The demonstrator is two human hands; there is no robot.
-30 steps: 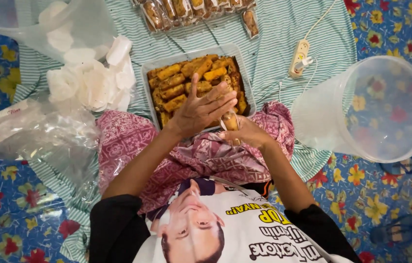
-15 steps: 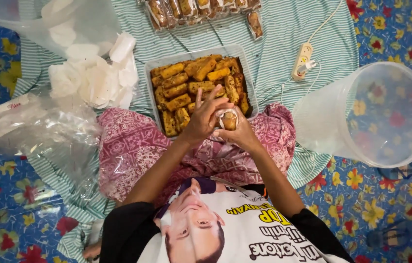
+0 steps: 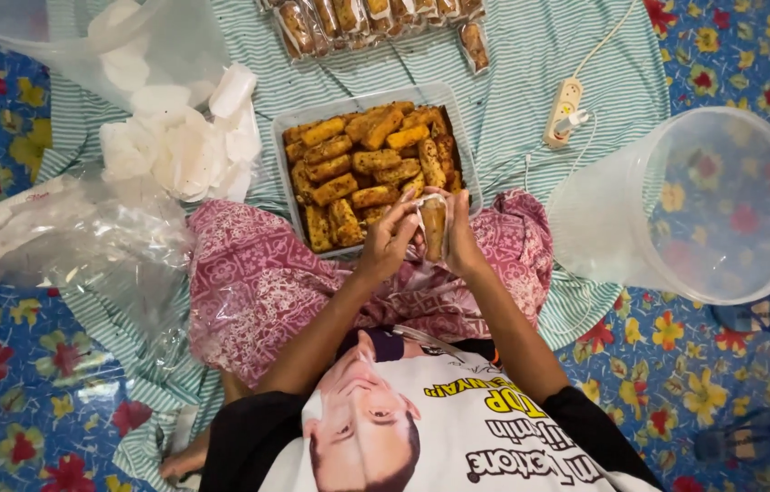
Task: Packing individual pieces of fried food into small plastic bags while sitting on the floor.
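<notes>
Wrapping step in hand: left hand (image 3: 388,244) and right hand (image 3: 463,239) fingers closed around one golden-brown fried roll (image 3: 433,228) in thin clear wrap. Clear rectangular plastic tray (image 3: 287,123) of rolls lies at 12 o'clock. Next move likely calls for snug folding.

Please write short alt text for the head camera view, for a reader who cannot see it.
Seen from above, a seated person's left hand and right hand hold a fried roll in thin clear wrap over a tray of fried rolls. Around it on a striped cloth lie white paper sheets, wrapped rolls and a clear plastic tub.
</notes>
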